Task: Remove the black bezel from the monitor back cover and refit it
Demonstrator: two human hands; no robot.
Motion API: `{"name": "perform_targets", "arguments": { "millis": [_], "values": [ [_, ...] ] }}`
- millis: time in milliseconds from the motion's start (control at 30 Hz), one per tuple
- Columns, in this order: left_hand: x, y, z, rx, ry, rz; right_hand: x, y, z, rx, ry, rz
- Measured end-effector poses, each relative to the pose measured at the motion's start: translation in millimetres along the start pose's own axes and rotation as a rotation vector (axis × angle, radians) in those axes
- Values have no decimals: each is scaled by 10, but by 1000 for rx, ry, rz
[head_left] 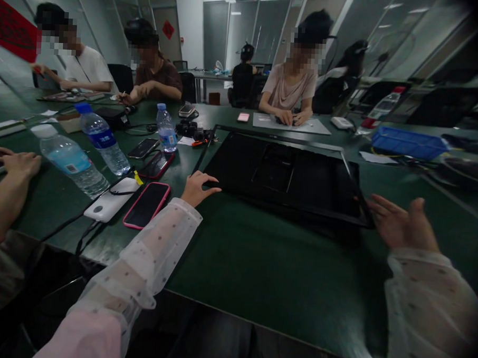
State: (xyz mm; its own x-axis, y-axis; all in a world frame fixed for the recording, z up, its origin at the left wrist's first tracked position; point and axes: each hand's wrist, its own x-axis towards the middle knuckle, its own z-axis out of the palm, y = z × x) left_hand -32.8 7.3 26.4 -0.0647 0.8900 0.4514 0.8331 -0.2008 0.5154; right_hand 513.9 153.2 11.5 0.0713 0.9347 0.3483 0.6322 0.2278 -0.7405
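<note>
- Black panel [286, 176] lay flat on the green table [259, 264], mid-width.
- Left hand [194, 188] was open, fingertips on the near-left corner.
- Right hand [403, 226] was open and spread beside the near-right corner, holding nothing.
- Bare tabletop lay in front; a phone [146, 205] and bottles [71, 164] crowded the left.

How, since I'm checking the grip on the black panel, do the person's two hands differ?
The left hand lies palm down, fingertips on the left edge of the black panel; the right hand stands on edge, fingers spread, beside the panel's near right corner. The left hand touches the panel; whether the right hand does is unclear. Both are open, grip nothing and come from sheer dotted sleeves.
</note>
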Motion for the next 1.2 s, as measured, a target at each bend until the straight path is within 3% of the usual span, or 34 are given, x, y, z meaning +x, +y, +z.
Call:
{"name": "perform_targets", "arguments": {
  "millis": [100,233,400,667,800,900,1033,1133,1200],
  "values": [
    [17,13,26,7,-42,21,1,35,110,138,13,240],
    [57,-2,82,31,-85,29,-8,112,295,-100,96,94],
    [107,-21,183,150,-200,53,-41,162,349,-284,209,-73],
    [118,-40,157,265,-212,105,-109,107,391,-339,271,-82],
    [73,-102,113,219,-271,110,-130,107,405,-332,236,-94],
    [42,-139,105,189,-204,65,-136,119,417,-312,194,-108],
    [45,-205,105,186,59,3,-122,163,406,-316,198,-91],
    [65,-277,86,197,226,-143,-105,211,381,-312,202,-98],
    [81,-318,72,193,239,-243,-98,237,369,-313,198,-106]
  ]
}}
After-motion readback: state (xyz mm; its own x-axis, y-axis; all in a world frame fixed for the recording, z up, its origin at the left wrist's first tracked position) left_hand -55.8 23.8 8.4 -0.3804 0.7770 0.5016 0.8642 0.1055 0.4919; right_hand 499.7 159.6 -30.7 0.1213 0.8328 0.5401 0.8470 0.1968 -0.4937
